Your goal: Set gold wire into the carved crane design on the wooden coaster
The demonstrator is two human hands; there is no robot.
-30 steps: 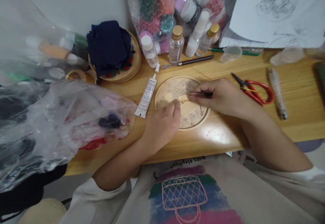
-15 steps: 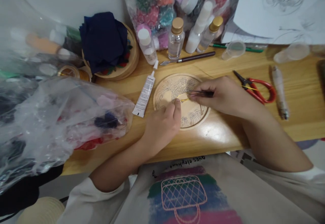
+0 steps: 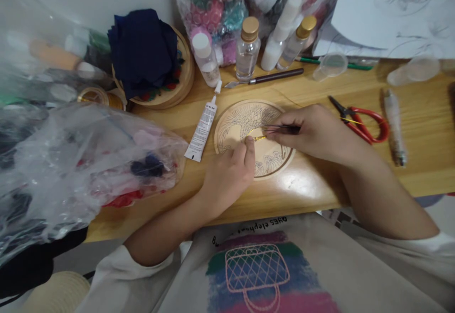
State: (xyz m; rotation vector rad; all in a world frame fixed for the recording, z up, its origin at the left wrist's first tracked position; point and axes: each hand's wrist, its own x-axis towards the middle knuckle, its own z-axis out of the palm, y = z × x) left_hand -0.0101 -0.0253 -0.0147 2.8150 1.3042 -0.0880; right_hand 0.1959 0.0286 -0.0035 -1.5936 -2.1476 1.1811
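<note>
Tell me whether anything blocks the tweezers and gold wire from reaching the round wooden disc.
Nothing visible does. The right hand holds the tweezers with the gold wire right over the wooden disc, and the left hand presses beside it. The glue tube lies apart.

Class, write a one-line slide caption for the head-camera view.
Right hand pinches dark tweezers over a round engraved wooden disc; left hand presses thin gold wire.

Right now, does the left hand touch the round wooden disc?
Touching. The head view shows the left hand resting on the round wooden disc, its fingertips pressed on the engraved face beside the tweezers.
</note>
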